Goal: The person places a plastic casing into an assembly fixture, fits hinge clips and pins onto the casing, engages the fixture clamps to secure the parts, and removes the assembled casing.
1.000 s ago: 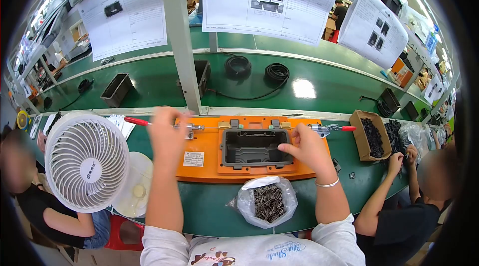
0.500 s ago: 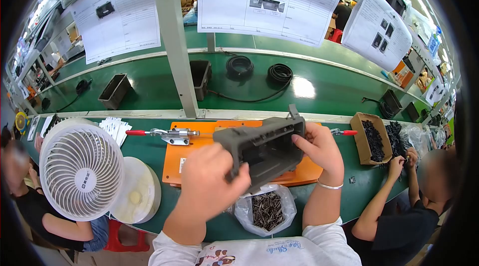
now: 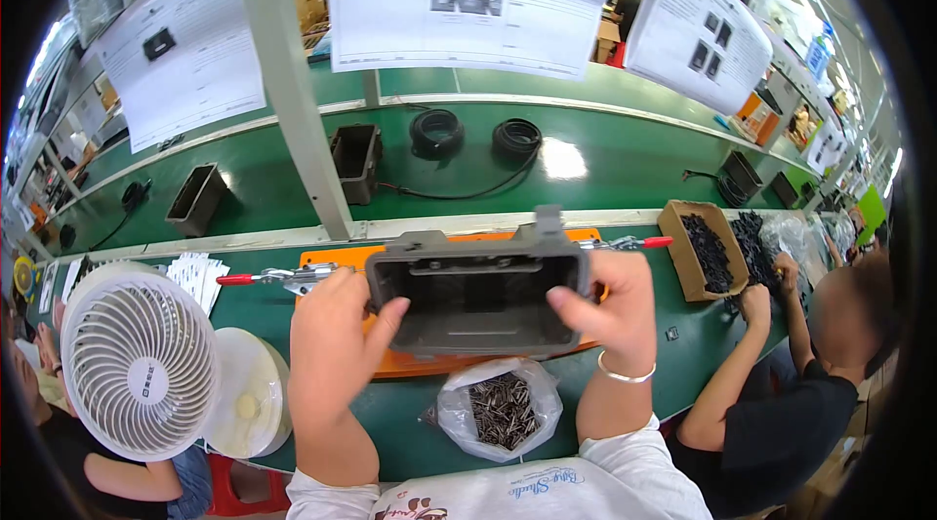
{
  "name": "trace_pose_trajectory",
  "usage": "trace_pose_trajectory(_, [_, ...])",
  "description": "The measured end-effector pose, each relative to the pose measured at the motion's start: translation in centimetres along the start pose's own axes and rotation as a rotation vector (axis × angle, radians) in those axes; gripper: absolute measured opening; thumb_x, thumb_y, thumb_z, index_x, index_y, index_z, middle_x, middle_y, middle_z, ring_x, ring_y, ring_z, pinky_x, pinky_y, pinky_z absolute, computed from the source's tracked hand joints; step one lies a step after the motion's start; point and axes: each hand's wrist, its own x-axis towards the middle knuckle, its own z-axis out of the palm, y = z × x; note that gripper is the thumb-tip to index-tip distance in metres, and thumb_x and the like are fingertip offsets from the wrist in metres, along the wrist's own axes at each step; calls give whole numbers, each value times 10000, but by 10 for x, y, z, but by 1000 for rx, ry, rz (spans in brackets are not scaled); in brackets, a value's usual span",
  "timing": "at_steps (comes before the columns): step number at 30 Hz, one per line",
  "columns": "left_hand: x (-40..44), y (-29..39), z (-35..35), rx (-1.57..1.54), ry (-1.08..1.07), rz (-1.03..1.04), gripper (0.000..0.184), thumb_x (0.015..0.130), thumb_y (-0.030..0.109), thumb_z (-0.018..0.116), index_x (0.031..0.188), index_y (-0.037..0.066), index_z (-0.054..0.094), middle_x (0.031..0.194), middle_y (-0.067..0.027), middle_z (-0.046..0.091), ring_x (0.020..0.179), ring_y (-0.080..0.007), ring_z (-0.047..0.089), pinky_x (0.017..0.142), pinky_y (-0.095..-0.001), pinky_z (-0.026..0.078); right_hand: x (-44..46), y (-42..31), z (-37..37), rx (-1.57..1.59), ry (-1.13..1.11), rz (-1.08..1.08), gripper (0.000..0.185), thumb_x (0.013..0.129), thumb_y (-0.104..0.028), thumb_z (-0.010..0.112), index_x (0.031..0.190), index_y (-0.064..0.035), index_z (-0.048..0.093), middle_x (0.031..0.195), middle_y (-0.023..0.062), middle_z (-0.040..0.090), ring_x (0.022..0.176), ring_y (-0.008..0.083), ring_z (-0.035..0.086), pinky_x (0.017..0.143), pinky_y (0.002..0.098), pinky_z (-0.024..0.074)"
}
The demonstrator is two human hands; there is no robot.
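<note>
A dark grey plastic box (image 3: 478, 333) with a latch tab on top is held up in front of me, its open side facing me. My left hand (image 3: 337, 340) grips the left end, thumb at the rim. On the right end, my right hand (image 3: 620, 310) is closed with its thumb over the edge into the opening. The inside looks dark and hollow. Behind and below the box lies an orange fixture plate (image 3: 420, 362), partly covered by it. Nearer to me, a clear plastic bag (image 3: 549, 393) holds many small metal pins or screws (image 3: 503, 408).
Red-handled toggle clamps (image 3: 303, 276) flank the plate. A white fan (image 3: 142, 364) stands at left, a carton of black parts (image 3: 673, 218) at right. Beyond are cable coils (image 3: 436, 134), grey boxes (image 3: 198, 198) and hanging sheets (image 3: 478, 3). Co-workers sit on both sides; the right one (image 3: 771, 403) handles black parts.
The box has turned from a tilt to nearly level, its opening now facing me. My left hand has moved left and down to its left end. The view has shifted right.
</note>
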Motion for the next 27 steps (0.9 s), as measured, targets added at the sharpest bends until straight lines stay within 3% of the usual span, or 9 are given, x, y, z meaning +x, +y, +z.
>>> trace_pose_trajectory(3, [10,-20,23,56,-102,-74,275,764,186,737,738,-14,550,718,-150,542,694,-333,552,612,-410,433,-3,-27,20,-263,14,-233,424,660,-113,771,519,-69,373,474,50,392,418,201,409,408,307,300])
trace_pose_trajectory(10, [16,-23,42,114,-138,-119,288,780,213,730,754,-28,575,742,-164,574,715,-341,571,637,-418,451,-8,-31,29,-366,49,-304,363,689,-111,736,565,-61,399,498,72,412,437,241,460,415,341,353])
trace_pose_trajectory(12, [15,-20,36,99,-140,-129,291,788,219,726,761,-30,578,740,-162,576,703,-336,571,631,-412,454,-5,-28,24,-371,129,-226,372,706,-108,726,564,-43,389,502,95,384,435,238,414,421,338,336])
trace_pose_trajectory(13, [15,-18,31,12,-153,-111,286,800,223,718,783,-29,583,736,-154,577,683,-319,568,621,-397,457,-3,-15,20,-281,212,-135,401,702,-102,732,564,-31,362,500,46,329,461,112,305,421,288,252])
trace_pose_trajectory(17, [8,-12,10,-264,-63,-80,268,831,229,695,866,-19,600,735,-129,578,643,-268,560,600,-353,462,27,29,-14,209,362,239,357,827,-124,664,579,-91,410,594,-90,382,577,25,310,493,221,239])
trace_pose_trajectory(19, [5,-15,0,-217,-58,-71,251,843,211,682,927,-11,600,741,-126,580,645,-256,562,603,-346,463,56,71,-25,180,445,238,322,833,-150,663,607,-81,444,579,-62,409,538,34,361,467,226,272])
trace_pose_trajectory(22, [2,-17,-8,-141,-46,-42,236,855,192,665,961,-7,593,761,-131,589,658,-263,573,608,-355,464,100,90,-32,203,362,552,260,853,-250,653,732,-44,550,596,23,506,484,127,497,446,263,398])
trace_pose_trajectory(25, [1,-17,-12,-119,-59,5,232,860,179,654,985,-3,584,776,-141,593,685,-282,586,612,-374,465,133,135,-38,202,367,678,294,886,-286,618,789,-17,556,641,45,531,495,152,503,475,297,444])
trace_pose_trajectory(27, [1,-17,-15,-115,-139,25,250,857,184,656,1008,0,580,804,-148,602,725,-308,594,630,-394,464,143,150,-35,173,222,864,371,922,-337,570,910,33,563,817,159,627,661,268,642,579,373,539])
